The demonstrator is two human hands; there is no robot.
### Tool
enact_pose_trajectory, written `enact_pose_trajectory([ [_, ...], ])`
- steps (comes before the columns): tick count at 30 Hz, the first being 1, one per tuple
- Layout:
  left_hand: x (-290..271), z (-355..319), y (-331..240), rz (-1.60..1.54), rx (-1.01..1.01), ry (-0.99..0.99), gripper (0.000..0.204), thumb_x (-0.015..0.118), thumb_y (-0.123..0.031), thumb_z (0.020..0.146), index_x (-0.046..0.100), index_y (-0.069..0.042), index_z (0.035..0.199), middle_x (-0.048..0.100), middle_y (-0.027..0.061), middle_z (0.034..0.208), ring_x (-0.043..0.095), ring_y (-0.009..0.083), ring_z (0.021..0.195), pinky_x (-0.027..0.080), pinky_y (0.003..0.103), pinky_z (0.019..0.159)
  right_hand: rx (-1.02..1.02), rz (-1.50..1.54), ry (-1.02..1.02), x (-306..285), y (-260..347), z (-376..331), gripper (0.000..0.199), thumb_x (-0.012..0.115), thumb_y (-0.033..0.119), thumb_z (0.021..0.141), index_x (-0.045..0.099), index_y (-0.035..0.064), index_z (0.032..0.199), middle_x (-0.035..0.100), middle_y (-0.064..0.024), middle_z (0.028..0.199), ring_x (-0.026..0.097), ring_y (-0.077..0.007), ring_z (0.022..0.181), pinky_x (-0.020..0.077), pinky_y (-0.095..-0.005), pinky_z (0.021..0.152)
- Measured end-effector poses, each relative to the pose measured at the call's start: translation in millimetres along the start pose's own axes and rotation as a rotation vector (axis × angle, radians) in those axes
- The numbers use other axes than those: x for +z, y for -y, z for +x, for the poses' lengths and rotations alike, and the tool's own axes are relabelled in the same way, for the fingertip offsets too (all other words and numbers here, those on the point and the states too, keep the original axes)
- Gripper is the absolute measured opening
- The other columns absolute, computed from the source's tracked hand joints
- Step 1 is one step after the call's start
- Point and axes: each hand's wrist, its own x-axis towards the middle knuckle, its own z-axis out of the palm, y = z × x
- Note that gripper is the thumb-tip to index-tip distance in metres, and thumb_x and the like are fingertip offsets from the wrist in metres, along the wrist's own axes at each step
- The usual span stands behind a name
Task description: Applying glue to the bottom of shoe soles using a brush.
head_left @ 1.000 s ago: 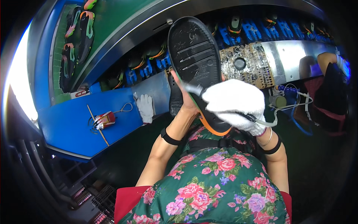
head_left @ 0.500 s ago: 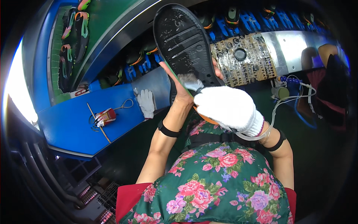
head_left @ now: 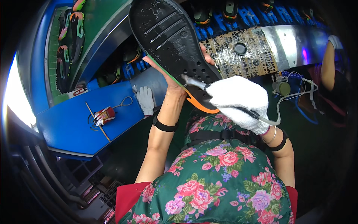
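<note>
A black shoe sole [head_left: 169, 37], with grooves, small holes and a green and orange rim, is tilted up in front of me. My bare left hand [head_left: 171, 80] grips it from beneath, the thumb along its left edge and fingertips showing at its right edge. Wet, shiny streaks mark its surface. My right hand [head_left: 238, 100], in a white knit glove, is closed round a brush [head_left: 195, 83] with a clear tube [head_left: 274, 121] running from its rear end. The bristles rest at the sole's left edge, near the orange rim.
Left, a blue table [head_left: 71, 127] bears a small red can [head_left: 105, 115] with a stick and a white glove [head_left: 145, 100]. Shoes [head_left: 230, 14] on blue holders line the back, behind a taped cardboard panel [head_left: 246, 52]. Another person's arm [head_left: 328, 69] shows at far right.
The sole has shifted left and turned, showing more of its orange rim. Relative to the sole, the brush has moved from the middle toward the end nearest me.
</note>
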Motion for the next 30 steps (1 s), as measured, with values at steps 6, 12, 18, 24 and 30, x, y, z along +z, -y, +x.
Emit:
enact_pose_trajectory([
  [6, -8.5, 8.3, -11.7, 0.053, -0.011, 0.096, 0.141, 0.043, -0.111, 0.054, 0.055, 0.007, 0.131, 0.068, 0.0249, 0.11, 0.068, 0.0384, 0.109, 0.057, 0.049, 0.096, -0.061, -0.013, 0.02, 8.4, -3.0, -5.6, 0.021, 0.083, 0.003, 0.078, 0.081, 0.0081, 0.098, 0.079, -0.0136, 0.104, 0.077, -0.0299, 0.096, 0.0606, -0.0384, 0.083],
  [12, -7.5, 14.8, -19.8, 0.103, 0.023, 0.14, 0.142, 0.043, -0.111, 0.053, 0.055, 0.007, 0.129, 0.068, 0.025, 0.109, 0.068, 0.0384, 0.11, 0.056, 0.05, 0.098, -0.084, -0.121, 0.004, 7.9, -1.7, -7.3, 0.023, 0.084, 0.002, 0.077, 0.081, 0.009, 0.099, 0.079, -0.0121, 0.101, 0.077, -0.029, 0.095, 0.0605, -0.0377, 0.082],
  [18, 1.9, 19.7, -23.9, 0.173, 0.084, 0.073, 0.143, 0.033, -0.112, 0.055, 0.053, 0.006, 0.134, 0.066, 0.0257, 0.115, 0.072, 0.0401, 0.096, 0.061, 0.052, 0.082, 0.024, 0.054, -0.023, 3.2, -8.3, -7.3, 0.024, 0.078, 0.001, 0.082, 0.081, 0.0074, 0.105, 0.079, -0.0106, 0.107, 0.076, -0.0278, 0.095, 0.0601, -0.0363, 0.082],
  [24, 3.0, 24.6, -26.8, 0.174, 0.095, 0.097, 0.143, 0.035, -0.112, 0.056, 0.052, 0.006, 0.135, 0.066, 0.0262, 0.116, 0.072, 0.0402, 0.097, 0.062, 0.053, 0.083, -0.03, 0.01, -0.016, 8.3, -6.2, -7.1, 0.023, 0.08, 0.001, 0.081, 0.082, 0.0083, 0.103, 0.079, -0.0103, 0.103, 0.076, -0.0268, 0.093, 0.0602, -0.0358, 0.08],
  [30, 0.7, 31.8, -33.8, 0.207, 0.12, 0.105, 0.144, 0.033, -0.112, 0.055, 0.052, 0.006, 0.135, 0.065, 0.0271, 0.116, 0.072, 0.0404, 0.097, 0.062, 0.052, 0.083, 0.029, -0.042, -0.031, 9.7, 1.3, -3.7, 0.014, 0.081, -0.001, 0.078, 0.08, 0.0052, 0.09, 0.079, -0.0142, 0.098, 0.077, -0.0296, 0.09, 0.0607, -0.0377, 0.08],
])
